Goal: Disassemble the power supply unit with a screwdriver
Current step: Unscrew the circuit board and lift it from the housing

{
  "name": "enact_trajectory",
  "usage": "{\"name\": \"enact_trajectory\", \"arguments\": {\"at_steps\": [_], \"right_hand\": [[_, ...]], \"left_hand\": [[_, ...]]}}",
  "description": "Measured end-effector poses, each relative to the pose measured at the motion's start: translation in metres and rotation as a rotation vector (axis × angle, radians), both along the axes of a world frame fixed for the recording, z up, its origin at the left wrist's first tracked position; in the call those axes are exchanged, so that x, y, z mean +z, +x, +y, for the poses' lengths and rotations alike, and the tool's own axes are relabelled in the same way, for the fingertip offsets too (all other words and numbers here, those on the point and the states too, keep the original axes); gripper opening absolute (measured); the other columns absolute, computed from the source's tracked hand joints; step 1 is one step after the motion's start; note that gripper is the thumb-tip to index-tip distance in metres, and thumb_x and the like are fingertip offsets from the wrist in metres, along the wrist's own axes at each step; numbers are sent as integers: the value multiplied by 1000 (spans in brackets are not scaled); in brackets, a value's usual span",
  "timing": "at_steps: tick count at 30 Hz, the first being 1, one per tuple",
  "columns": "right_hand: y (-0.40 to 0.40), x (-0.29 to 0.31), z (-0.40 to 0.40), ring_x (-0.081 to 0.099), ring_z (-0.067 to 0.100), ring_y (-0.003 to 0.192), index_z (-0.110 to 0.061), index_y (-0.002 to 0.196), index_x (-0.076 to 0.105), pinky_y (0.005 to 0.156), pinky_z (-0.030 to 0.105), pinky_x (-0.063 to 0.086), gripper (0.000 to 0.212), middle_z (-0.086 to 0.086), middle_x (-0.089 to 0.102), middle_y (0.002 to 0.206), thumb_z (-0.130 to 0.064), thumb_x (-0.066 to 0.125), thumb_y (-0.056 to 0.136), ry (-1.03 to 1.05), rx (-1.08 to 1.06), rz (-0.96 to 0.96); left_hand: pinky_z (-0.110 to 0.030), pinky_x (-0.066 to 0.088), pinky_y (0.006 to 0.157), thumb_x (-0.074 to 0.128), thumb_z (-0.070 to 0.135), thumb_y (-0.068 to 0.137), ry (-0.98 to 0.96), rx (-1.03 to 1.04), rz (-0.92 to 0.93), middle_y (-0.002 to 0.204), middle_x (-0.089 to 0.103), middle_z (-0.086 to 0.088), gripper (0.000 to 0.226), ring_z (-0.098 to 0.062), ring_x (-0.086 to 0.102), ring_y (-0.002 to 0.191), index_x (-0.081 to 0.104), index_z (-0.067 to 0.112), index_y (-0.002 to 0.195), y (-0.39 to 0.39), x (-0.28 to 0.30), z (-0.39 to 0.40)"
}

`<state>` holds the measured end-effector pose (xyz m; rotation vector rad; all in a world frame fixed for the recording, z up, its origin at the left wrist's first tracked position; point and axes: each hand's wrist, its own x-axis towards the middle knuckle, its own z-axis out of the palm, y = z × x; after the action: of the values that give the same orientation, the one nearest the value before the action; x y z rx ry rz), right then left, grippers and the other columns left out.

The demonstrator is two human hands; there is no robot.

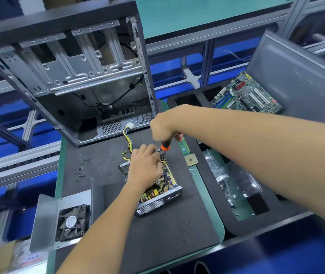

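The opened power supply unit lies on the dark foam mat, its yellow circuit board and parts exposed, a perforated metal end facing me. My left hand rests on top of the board, fingers curled over parts at its far end. My right hand grips the top of an orange-and-black screwdriver held upright, its tip going down into the far corner of the unit beside my left fingers. A yellow and black cable bundle with a white plug runs from the unit toward the case.
An empty computer case stands at the back left. The removed cover with its fan lies at the front left. Several small screws sit on the mat. A RAM stick and CPU lie right of the unit; a motherboard sits far right.
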<state>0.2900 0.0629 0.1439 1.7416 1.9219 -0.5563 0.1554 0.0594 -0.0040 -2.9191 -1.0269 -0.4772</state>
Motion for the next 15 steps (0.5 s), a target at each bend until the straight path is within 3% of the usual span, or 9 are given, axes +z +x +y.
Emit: {"name": "enact_trajectory", "arguments": {"at_steps": [2, 4, 7, 9, 12, 15], "right_hand": [[-6, 0, -1, 59, 22, 46, -3, 71, 54, 52, 27, 48, 25, 6, 59, 41, -12, 43, 91, 2, -25, 32], [-6, 6, -1, 64, 25, 58, -5, 71, 56, 60, 30, 54, 21, 9, 64, 56, -17, 51, 88, 25, 24, 34], [4, 11, -1, 68, 24, 86, -8, 93, 70, 78, 36, 58, 20, 7, 71, 87, -24, 70, 80, 65, 109, -25], [13, 12, -2, 67, 22, 89, -10, 94, 74, 74, 33, 57, 22, 4, 72, 88, -22, 76, 76, 98, 140, -23], [16, 9, -8, 60, 9, 72, -15, 92, 75, 58, 21, 47, 18, -7, 65, 76, -21, 76, 75, 182, 119, 97], [5, 3, -11, 69, 19, 65, -8, 88, 73, 56, 24, 53, 20, 3, 71, 72, -26, 70, 79, 162, 31, 145]], "left_hand": [[-37, 39, 66, 35, 26, 76, -7, 2, 13, 91, 61, 1, 34, -25, 51, 81, 64, 11, 65, 1, -1, 0], [-38, 39, 67, 34, 26, 77, -12, 6, 23, 94, 63, 0, 36, -25, 52, 82, 65, 11, 66, 1, -1, 0], [-37, 39, 67, 35, 26, 76, 11, -1, 32, 92, 61, 1, 35, -25, 51, 81, 67, 14, 67, 0, -1, 0], [-37, 40, 66, 36, 26, 75, 21, -1, 34, 90, 61, 2, 33, -25, 51, 79, 66, 14, 66, 0, -1, 0], [-36, 38, 66, 37, 25, 75, 18, 2, 28, 89, 60, 1, 31, -25, 51, 78, 64, 14, 66, 0, 0, -1], [-37, 37, 65, 36, 25, 75, 14, 1, 15, 87, 59, 0, 30, -25, 49, 79, 63, 14, 67, -1, 0, -2]]}}
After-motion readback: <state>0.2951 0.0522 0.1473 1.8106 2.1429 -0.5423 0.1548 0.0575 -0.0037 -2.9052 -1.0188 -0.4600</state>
